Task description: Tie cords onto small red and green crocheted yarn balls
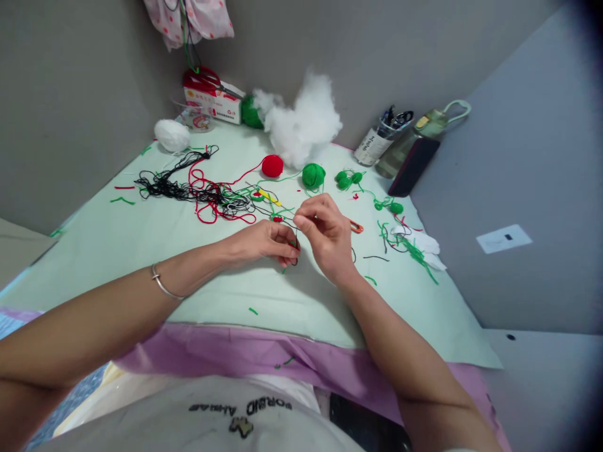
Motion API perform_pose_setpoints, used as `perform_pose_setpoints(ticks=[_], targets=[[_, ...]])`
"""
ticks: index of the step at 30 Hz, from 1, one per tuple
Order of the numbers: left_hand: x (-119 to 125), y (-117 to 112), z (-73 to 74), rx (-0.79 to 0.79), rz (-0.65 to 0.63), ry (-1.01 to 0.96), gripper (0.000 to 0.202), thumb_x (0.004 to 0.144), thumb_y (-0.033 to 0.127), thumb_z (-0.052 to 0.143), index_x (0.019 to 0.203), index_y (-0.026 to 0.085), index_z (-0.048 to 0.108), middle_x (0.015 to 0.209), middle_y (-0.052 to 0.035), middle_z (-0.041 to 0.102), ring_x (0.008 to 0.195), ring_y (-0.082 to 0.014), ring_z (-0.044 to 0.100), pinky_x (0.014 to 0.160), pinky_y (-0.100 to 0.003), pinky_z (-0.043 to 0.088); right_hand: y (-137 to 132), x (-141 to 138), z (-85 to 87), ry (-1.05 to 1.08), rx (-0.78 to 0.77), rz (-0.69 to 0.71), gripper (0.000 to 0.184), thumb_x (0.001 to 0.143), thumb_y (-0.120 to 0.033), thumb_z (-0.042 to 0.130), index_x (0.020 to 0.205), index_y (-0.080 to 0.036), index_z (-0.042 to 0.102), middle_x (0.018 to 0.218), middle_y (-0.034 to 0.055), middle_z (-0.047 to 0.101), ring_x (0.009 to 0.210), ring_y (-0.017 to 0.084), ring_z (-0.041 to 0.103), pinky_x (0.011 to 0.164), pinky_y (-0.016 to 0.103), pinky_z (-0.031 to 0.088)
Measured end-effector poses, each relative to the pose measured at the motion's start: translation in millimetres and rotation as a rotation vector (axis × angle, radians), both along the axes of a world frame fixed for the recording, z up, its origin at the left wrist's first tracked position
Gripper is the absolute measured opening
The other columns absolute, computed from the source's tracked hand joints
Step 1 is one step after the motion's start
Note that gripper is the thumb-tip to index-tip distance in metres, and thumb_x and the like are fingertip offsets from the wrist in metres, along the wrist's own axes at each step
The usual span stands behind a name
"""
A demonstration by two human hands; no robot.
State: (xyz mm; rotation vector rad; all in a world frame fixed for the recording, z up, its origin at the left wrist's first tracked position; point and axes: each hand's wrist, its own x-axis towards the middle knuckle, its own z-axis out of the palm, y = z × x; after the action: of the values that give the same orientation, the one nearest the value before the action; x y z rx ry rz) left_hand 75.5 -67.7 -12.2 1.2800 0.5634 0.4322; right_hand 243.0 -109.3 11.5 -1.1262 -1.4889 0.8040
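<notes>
My left hand [277,243] is closed around a small red and green yarn piece [293,245], mostly hidden by the fingers; black yarn loops at its edge. Just to the right and slightly higher, my right hand [326,235] has thumb and forefinger pinched together. What that pinch holds is too small to make out, though a black strand shows below its fingertips. Beyond my hands lie small red and green crocheted pieces [277,219] and a yellow strip [270,197]. An orange tool [355,226] lies partly behind my right hand.
Tangled black yarn [172,183] and red yarn [200,179] spread leftward. Behind are a red ball [272,166], a green ball [313,176], white stuffing [304,122] and a white ball [172,135]. A pen cup [372,145], bottle [431,122] and phone [414,166] stand rear right.
</notes>
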Motion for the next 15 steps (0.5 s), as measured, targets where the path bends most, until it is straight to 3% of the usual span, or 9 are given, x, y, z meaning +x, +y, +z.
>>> perform_pose_setpoints(ticks=[3, 5, 7, 11, 15], targets=[[1, 0, -3.8, -0.025, -0.005, -0.032, 0.017, 0.074, 0.027, 0.081, 0.08, 0.015, 0.071, 0.076, -0.0034, 0.071, 0.068, -0.0136, 0.065, 0.073, -0.032, 0.055, -2, 0, 3.4, 0.04, -0.108, 0.117, 0.032, 0.086, -0.053, 0.07, 0.08, -0.022, 0.061, 0.083, 0.0024, 0.063, 0.066, 0.013, 0.054, 0.058, 0.028, 0.044], [2, 1, -4.1, -0.038, 0.016, -0.044, 0.019, 0.074, 0.027, 0.082, 0.082, 0.014, 0.071, 0.079, -0.0035, 0.071, 0.066, -0.0123, 0.064, 0.071, -0.031, 0.055, 1, 4, 4.5, 0.147, -0.282, 0.203, 0.034, 0.087, -0.055, 0.067, 0.085, -0.022, 0.057, 0.072, -0.0016, 0.063, 0.049, 0.008, 0.044, 0.047, 0.024, 0.035], [1, 3, -3.2, -0.042, 0.02, -0.03, 0.021, 0.074, 0.029, 0.082, 0.084, 0.014, 0.07, 0.079, -0.0036, 0.071, 0.065, -0.0118, 0.063, 0.07, -0.03, 0.054, 5, 11, 6.4, 0.236, -0.358, 0.216, 0.037, 0.086, -0.056, 0.068, 0.086, -0.022, 0.053, 0.06, -0.0056, 0.058, 0.041, 0.006, 0.036, 0.042, 0.022, 0.028], [0, 4, 0.0, -0.033, 0.016, 0.024, 0.025, 0.074, 0.033, 0.083, 0.084, 0.014, 0.069, 0.074, -0.0023, 0.069, 0.065, -0.012, 0.063, 0.07, -0.029, 0.054, 9, 22, 13.9, 0.384, -0.281, 0.097, 0.04, 0.08, -0.052, 0.077, 0.081, -0.021, 0.051, 0.051, -0.0104, 0.043, 0.041, 0.004, 0.028, 0.042, 0.02, 0.024], [-2, 5, 2.6, -0.017, 0.022, 0.059, 0.027, 0.074, 0.035, 0.083, 0.084, 0.014, 0.07, 0.073, -0.0023, 0.07, 0.064, -0.012, 0.064, 0.07, -0.029, 0.054, 9, 27, 19.0, 0.469, -0.258, 0.108, 0.036, 0.08, -0.045, 0.079, 0.079, -0.019, 0.054, 0.051, -0.0102, 0.04, 0.043, 0.003, 0.025, 0.042, 0.018, 0.022]])
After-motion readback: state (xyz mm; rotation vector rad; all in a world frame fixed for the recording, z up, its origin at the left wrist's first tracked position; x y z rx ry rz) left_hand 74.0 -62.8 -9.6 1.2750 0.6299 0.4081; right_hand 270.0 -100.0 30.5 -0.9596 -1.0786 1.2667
